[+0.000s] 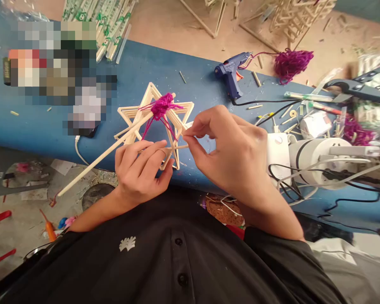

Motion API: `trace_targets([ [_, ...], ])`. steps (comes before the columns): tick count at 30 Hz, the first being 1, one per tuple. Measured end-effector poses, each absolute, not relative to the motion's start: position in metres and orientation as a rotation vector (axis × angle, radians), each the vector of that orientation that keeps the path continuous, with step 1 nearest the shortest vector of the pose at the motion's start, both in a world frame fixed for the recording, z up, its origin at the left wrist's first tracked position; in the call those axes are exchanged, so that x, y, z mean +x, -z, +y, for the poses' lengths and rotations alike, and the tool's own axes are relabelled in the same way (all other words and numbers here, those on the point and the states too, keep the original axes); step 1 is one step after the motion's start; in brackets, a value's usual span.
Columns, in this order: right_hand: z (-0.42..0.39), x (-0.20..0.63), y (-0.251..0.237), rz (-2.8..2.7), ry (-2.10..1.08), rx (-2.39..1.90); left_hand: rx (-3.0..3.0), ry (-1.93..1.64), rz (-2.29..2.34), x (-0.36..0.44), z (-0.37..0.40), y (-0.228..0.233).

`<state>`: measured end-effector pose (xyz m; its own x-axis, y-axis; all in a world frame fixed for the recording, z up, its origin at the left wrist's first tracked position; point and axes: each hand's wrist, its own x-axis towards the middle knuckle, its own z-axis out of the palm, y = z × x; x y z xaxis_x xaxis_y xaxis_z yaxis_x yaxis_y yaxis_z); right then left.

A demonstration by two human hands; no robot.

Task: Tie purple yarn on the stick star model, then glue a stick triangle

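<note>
Blue table [164, 71]: left hand [139, 169] grips stick star [155, 114]; right hand [231, 152] pinches magenta yarn [161, 105].

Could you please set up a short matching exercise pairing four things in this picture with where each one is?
Things:
1. star frame of sticks
2. glue gun
3. loose bundle of magenta yarn
4. left hand

Places:
A. lying on the blue table, behind the right hand
B. gripping the lower edge of the star
C. on the far table edge, right of the glue gun
D. held between both hands, yarn wound at its centre

Pairs: 1-D, 2-A, 3-C, 4-B
</note>
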<state>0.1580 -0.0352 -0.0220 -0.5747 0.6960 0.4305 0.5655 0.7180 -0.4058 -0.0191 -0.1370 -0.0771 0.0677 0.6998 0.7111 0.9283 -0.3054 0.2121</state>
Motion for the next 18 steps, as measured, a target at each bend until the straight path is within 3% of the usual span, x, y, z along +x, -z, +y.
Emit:
trace_targets([
  [7,-0.031,0.158,0.025,-2.418,-0.17,-0.81,-2.057,0.905,-1.863,-0.007,-0.135,0.057],
  [18,-0.033,0.165,0.014,-2.453,-0.314,-0.87,-2.188,0.956,-1.876,-0.009,-0.127,0.048],
])
